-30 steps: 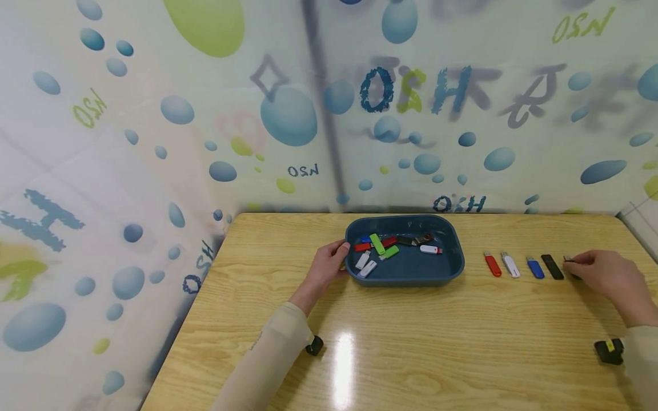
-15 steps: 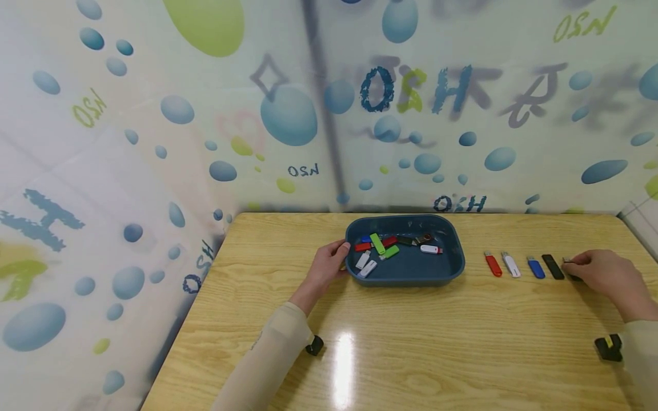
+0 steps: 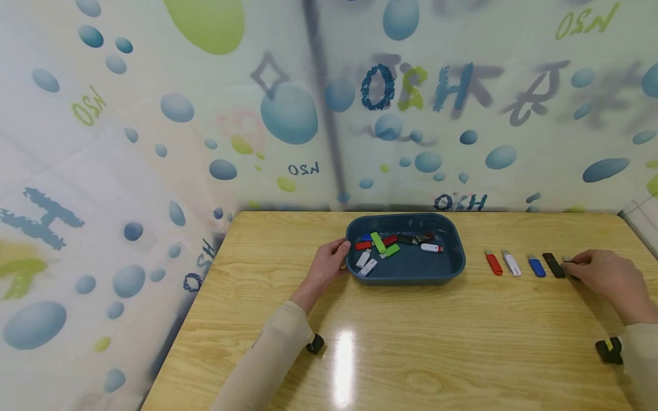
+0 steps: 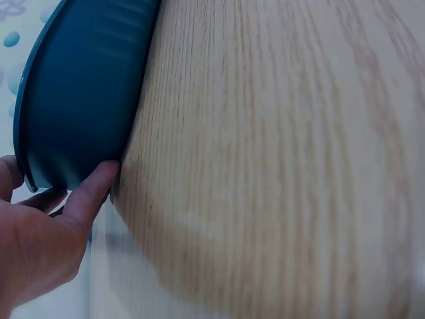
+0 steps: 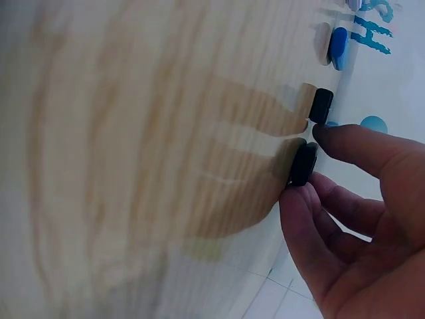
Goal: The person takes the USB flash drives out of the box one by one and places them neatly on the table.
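Observation:
Near the table's back edge stands a dark blue plastic tray (image 3: 411,278) holding several USB flash drives in green, red, white, blue and black. My left hand (image 3: 329,261) grips the tray's left end, thumb at the rim and fingertips low against the wall (image 4: 80,100). Over at the right, my right hand (image 3: 609,279) pinches a black flash drive (image 5: 304,164) at the table surface; the hand covers most of it in the head view. Left of it lie, in a spaced row, a black drive (image 3: 553,265), a blue drive (image 3: 537,266), a white drive (image 3: 512,264) and a red drive (image 3: 494,263).
The wooden table (image 3: 421,342) reaches back to a patterned curtain (image 3: 288,188), which also runs along the left side. Bare tabletop separates the tray from the row of drives. A small black device (image 3: 610,350) sits at the right wrist, another (image 3: 315,344) at the left.
The head view has tilted very slightly. Both hands keep their holds in almost the same places, and the tray and the row of drives stay put.

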Demonstrator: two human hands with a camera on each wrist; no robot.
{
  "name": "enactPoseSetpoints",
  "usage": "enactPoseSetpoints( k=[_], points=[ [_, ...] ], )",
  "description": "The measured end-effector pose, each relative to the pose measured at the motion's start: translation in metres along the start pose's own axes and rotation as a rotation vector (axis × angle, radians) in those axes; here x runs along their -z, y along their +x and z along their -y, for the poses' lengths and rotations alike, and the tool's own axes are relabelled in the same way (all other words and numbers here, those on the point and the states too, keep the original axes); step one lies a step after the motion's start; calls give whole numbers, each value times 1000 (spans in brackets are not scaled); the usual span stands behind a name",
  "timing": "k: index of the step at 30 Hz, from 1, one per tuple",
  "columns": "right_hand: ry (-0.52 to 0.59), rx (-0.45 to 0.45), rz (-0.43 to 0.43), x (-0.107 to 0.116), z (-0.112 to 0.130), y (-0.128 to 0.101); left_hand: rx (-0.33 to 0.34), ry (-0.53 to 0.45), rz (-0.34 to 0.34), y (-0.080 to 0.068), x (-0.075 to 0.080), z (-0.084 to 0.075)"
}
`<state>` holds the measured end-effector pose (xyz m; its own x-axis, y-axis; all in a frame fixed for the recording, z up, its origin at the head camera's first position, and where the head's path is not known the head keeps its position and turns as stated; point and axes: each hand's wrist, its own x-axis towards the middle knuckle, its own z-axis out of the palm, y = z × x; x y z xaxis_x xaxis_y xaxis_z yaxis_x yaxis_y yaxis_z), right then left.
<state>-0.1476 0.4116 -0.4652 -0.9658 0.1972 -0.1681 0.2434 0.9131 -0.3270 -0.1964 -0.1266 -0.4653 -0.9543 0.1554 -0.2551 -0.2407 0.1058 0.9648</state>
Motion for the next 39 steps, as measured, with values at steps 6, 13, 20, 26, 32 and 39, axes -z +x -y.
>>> enactPoseSetpoints(
  k=[6, 13, 20, 26, 32, 39],
  points=[
    [-1, 15, -28, 2, 5, -8, -4, 4, 8, 0, 0, -1],
    [-2, -11, -92, 6, 15, -19, -7, 1, 4, -1, 0, -1],
    [30, 17, -178, 12, 36, -26, 2, 8, -6, 0, 0, -1],
    [51, 102, -219, 19, 57, -33, -3, 9, -3, -1, -1, -1],
    [69, 156, -236, 23, 81, -35, 4, 12, -8, -1, -1, -2],
    [134, 255, -233, 24, 108, -37, 2, 16, -8, -1, -1, -1]
  ],
)
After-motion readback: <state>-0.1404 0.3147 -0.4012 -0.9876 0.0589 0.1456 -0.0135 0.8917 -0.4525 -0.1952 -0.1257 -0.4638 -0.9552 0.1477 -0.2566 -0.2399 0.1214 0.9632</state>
